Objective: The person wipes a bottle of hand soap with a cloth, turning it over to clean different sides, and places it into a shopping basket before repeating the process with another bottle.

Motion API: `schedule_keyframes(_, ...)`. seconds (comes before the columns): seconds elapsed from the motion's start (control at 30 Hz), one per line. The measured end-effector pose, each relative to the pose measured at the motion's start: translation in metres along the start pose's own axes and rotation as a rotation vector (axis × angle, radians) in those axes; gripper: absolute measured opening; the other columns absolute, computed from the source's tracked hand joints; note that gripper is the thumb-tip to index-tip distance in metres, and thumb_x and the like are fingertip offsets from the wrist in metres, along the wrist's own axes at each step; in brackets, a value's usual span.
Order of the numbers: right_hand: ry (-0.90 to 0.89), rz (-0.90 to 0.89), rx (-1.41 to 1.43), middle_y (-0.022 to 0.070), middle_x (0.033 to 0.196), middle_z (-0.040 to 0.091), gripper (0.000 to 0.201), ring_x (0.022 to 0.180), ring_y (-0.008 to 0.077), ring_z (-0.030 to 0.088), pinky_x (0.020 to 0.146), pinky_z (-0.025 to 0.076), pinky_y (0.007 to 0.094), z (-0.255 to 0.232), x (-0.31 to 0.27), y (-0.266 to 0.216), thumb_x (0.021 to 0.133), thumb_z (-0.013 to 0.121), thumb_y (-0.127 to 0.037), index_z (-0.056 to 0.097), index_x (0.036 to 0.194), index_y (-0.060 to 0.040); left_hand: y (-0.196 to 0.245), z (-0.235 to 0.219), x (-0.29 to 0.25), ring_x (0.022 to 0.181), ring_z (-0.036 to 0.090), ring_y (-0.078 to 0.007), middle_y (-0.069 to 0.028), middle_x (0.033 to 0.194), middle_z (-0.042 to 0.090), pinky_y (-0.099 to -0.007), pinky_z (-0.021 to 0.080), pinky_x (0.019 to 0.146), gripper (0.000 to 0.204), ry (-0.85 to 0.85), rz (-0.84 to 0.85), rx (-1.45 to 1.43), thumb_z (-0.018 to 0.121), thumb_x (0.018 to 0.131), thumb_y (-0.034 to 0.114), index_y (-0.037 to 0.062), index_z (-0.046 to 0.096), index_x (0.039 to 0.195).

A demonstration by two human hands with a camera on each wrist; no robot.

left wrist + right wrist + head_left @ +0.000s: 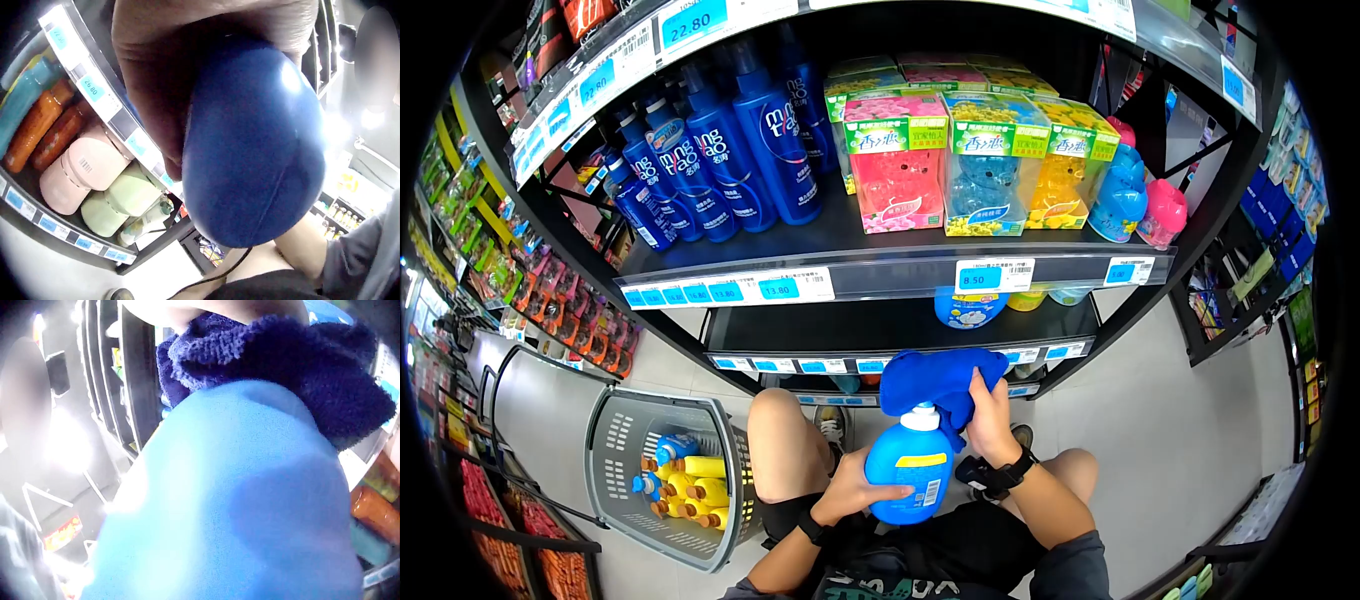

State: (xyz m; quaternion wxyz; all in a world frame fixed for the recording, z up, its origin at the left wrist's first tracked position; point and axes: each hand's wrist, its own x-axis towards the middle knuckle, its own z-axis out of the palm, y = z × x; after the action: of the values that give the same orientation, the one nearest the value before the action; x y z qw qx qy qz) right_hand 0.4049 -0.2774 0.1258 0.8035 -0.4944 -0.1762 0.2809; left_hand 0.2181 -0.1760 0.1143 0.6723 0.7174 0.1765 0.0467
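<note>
A blue bottle (908,470) with a white cap and a yellow label strip stands tilted in front of the person's body. The left hand (855,487) grips its lower left side, thumb across the front. In the left wrist view the left hand (156,69) curls round the bottle (253,150), whose rounded base faces the camera. The right hand (992,420) pinches a blue cloth (935,385), which bunches behind and above the cap. In the right wrist view the cloth (281,369) lies against the far end of the bottle (237,487), below the right hand's fingers (225,307).
Ahead, a shelf (900,262) bears blue spray bottles (780,150) and boxed bear-shaped items (900,170). A blue container (970,307) stands on the lower shelf. At the left, a grey basket (615,510) holds yellow bottles (700,490) and blue ones.
</note>
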Motion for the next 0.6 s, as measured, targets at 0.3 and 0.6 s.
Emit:
schedule_keyframes(0.3, -0.126, 0.471, 0.520, 0.0120, 0.122, 0.053, 0.053, 0.111, 0.0234, 0.051, 0.097, 0.038, 0.0368, 0.011, 0.002, -0.001, 0.090, 0.044, -0.046, 0.045, 0.123, -0.0037, 0.017, -0.013, -0.015, 0.094, 0.059, -0.0195, -0.0130, 0.104, 0.062, -0.0323, 0.046, 0.085, 0.065, -0.034, 0.087, -0.134, 0.079, 0.063, 0.017, -0.0041, 0.049, 0.117)
schedule_keyframes(0.6, -0.541, 0.520, 0.262, 0.0079, 0.135, 0.038, 0.061, 0.123, 0.0201, 0.039, 0.102, 0.032, 0.0374, 0.013, -0.018, 0.003, 0.093, 0.030, -0.050, 0.027, 0.136, -0.0067, 0.000, -0.026, -0.017, 0.095, 0.057, -0.0198, -0.0145, 0.108, 0.057, -0.0311, 0.045, 0.086, 0.055, 0.139, 0.041, -0.724, 0.062, 0.080, 0.025, -0.0067, 0.042, 0.120)
